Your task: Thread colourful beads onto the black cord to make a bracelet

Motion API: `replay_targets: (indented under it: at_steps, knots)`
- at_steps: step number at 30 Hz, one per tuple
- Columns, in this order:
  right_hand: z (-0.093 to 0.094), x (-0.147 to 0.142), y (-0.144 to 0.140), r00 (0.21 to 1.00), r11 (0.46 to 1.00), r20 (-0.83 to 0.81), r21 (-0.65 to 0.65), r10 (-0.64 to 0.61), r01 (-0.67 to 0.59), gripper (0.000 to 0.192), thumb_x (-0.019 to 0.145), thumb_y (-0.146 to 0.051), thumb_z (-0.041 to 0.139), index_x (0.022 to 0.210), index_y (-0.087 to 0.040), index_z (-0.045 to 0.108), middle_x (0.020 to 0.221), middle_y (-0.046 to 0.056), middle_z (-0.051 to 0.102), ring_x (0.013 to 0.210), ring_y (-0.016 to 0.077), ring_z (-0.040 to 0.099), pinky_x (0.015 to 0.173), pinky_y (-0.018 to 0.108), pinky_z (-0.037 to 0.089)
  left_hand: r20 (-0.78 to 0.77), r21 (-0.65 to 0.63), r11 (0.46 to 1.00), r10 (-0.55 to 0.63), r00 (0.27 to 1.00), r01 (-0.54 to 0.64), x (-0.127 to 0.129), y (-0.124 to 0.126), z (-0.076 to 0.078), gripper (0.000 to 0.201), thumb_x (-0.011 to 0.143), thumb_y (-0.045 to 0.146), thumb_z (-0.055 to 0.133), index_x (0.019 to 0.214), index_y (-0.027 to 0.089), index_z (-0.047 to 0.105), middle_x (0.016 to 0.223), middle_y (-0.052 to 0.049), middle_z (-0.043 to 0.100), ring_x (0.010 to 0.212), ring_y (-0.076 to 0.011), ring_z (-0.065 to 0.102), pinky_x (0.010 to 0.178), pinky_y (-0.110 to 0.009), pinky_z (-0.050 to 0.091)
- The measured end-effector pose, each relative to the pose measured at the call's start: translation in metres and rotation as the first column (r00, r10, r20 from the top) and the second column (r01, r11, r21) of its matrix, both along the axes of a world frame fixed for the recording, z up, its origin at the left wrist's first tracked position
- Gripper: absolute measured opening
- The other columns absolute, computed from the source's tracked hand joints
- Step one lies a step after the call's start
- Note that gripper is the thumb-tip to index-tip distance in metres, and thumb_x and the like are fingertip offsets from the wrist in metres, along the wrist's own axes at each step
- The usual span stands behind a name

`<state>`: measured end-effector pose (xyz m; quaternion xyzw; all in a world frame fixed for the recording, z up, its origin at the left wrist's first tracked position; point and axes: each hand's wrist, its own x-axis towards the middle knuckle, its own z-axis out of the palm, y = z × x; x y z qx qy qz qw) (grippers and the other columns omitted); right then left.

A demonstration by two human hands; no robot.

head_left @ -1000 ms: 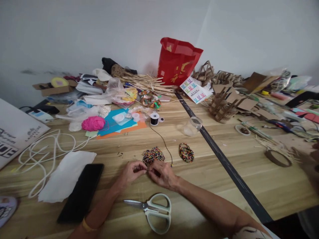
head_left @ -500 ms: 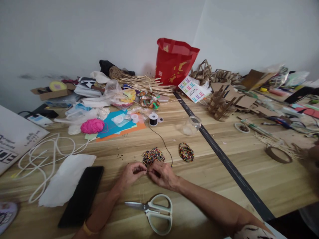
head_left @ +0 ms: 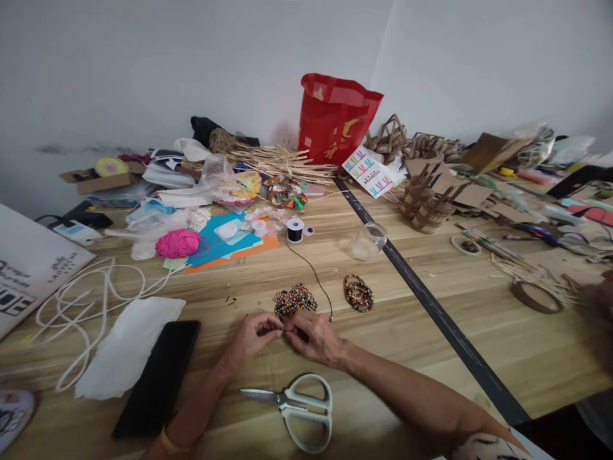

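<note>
Fingertip to fingertip, my left hand and my right hand pinch a short dark strand, which looks like the black cord. That cord runs from a spool down to the side of my right hand, where a few small beads show on it. My fingers hide the rest of its course. Just beyond them lies a heap of multicoloured beads. To its right rests a coiled beaded bracelet. Nearer me, scissors with pale handles lie on the wooden table, blades pointing left.
A black phone and white paper lie left of my forearm, beside a coiled white cable. A clear jar stands beyond the bracelet. Further back are pink yarn, a red bag and small woven baskets.
</note>
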<state>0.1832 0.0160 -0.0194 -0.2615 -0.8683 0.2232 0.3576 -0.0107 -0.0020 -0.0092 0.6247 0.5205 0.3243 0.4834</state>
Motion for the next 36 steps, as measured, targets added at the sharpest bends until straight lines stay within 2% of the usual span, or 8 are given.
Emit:
replay_targets:
  at_steps: [17,36]
  knots:
    - [0.0025,0.0007,-0.0001,1.000,1.000,-0.002,0.008,-0.005,0.005,0.007,0.085,-0.014,0.050,0.082,-0.018,0.055,0.072,0.003,0.061,0.063,0.0134,0.056,0.057,0.022,0.039,0.019,0.024,1.000,-0.003,1.000,0.002,-0.0026,0.0016,-0.0066,0.010,0.069,0.023,0.064,0.073,0.013,0.066,0.069,-0.004,0.067,0.065,-0.0166,0.061,0.062,-0.026,0.047]
    - [0.0025,0.0008,-0.0007,1.000,1.000,-0.011,0.002,-0.018,0.018,0.007,0.084,-0.015,0.050,0.081,-0.018,0.055,0.070,0.003,0.061,0.062,0.0136,0.056,0.057,0.022,0.040,0.022,0.013,1.000,0.007,1.000,-0.007,-0.0015,0.0000,-0.0036,0.010,0.070,0.023,0.064,0.073,0.013,0.066,0.070,-0.004,0.067,0.066,-0.0171,0.061,0.063,-0.026,0.047]
